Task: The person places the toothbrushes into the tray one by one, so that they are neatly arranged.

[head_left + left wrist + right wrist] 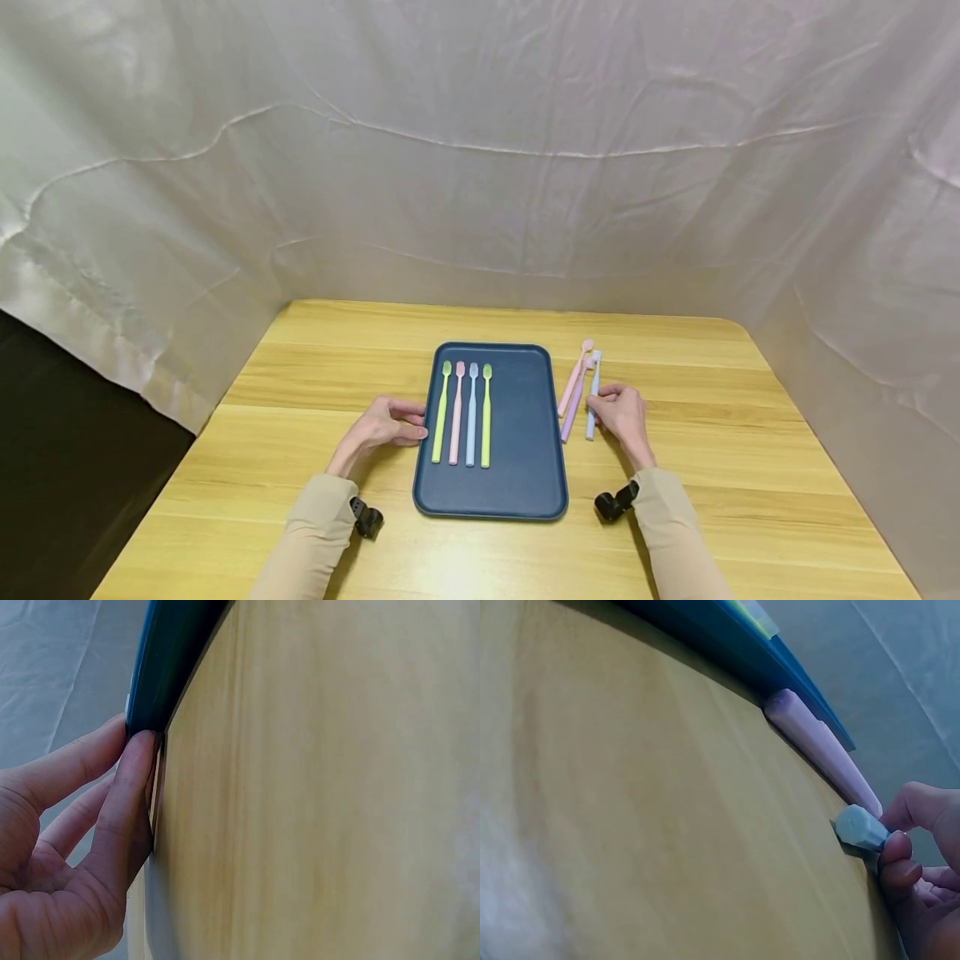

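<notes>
Tray rim pinched by left hand; right hand pinches blue toothbrush, table stretching rightward.

right-wrist view | blue toothbrush: mostly behind fingers | tray: cut off

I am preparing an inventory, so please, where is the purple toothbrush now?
In the head view, the purple toothbrush lies on the table just right of the dark blue tray, between a pink toothbrush and a pale blue one.

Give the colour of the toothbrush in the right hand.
Light blue; the toothbrush shows best in the head view.
</notes>
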Available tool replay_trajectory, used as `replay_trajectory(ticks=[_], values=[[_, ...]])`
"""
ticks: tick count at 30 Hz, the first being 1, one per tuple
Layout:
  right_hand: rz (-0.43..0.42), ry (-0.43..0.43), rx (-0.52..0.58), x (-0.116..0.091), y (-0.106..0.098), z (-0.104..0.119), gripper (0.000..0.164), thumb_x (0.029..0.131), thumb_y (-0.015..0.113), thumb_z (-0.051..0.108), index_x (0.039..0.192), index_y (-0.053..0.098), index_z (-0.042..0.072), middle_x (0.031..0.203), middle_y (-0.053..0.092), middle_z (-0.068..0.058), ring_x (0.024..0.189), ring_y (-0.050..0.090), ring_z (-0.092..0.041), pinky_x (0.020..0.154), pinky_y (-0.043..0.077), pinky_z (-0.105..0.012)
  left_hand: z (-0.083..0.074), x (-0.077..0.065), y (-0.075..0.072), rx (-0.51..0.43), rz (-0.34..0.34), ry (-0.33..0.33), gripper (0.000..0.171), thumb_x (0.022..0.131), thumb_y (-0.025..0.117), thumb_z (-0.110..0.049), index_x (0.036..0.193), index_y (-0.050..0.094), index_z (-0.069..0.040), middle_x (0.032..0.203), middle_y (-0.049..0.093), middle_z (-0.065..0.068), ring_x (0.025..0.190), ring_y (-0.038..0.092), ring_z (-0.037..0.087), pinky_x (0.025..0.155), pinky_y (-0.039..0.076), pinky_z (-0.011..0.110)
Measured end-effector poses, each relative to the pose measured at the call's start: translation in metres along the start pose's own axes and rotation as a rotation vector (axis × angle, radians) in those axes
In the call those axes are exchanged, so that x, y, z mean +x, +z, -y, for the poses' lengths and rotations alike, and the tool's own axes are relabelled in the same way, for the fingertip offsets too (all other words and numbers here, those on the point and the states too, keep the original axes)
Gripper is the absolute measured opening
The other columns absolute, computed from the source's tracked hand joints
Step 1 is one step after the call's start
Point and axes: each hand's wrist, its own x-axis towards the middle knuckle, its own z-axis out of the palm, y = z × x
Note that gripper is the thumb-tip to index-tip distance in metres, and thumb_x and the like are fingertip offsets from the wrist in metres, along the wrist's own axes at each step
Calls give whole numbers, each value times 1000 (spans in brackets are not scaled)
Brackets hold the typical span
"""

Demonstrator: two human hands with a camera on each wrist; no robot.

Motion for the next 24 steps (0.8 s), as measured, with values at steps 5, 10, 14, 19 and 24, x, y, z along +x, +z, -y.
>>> replay_trajectory(ticks=[5,10,14,19,24], values=[[-17,0,1,-1,1,1,28,84,67,13,107,67,-4,67,67,1,48,58,-8,42,52,-20,-1,0,0,-4,0,-13,57,82,75,8,134,53,16,103,69,20,78,71,14,81,67,34],[-28,-1,4,-1,2,0,27,85,67,12,105,67,-5,67,66,2,49,57,-7,42,51,-19,-2,0,0,-4,-5,-9,57,82,75,8,134,53,16,103,69,21,78,71,14,81,67,35],[-18,-7,13,-2,1,-1,27,86,67,12,106,66,-6,67,66,2,50,57,-7,42,51,-19,-1,1,0,-1,-5,1,56,82,75,8,134,54,16,104,69,22,78,71,14,81,68,35],[-12,-7,25,-3,0,-1,27,87,67,13,106,66,-6,67,66,3,50,57,-6,43,52,-19,0,1,0,-4,-6,-3,56,82,75,8,134,54,16,102,69,19,77,71,13,80,68,34],[-24,-16,29,-4,0,-1,26,86,67,12,105,67,-6,66,64,6,50,56,-5,45,52,-17,-1,1,-1,-3,-3,-7,57,82,75,8,134,54,16,102,70,19,78,71,14,81,67,35]])
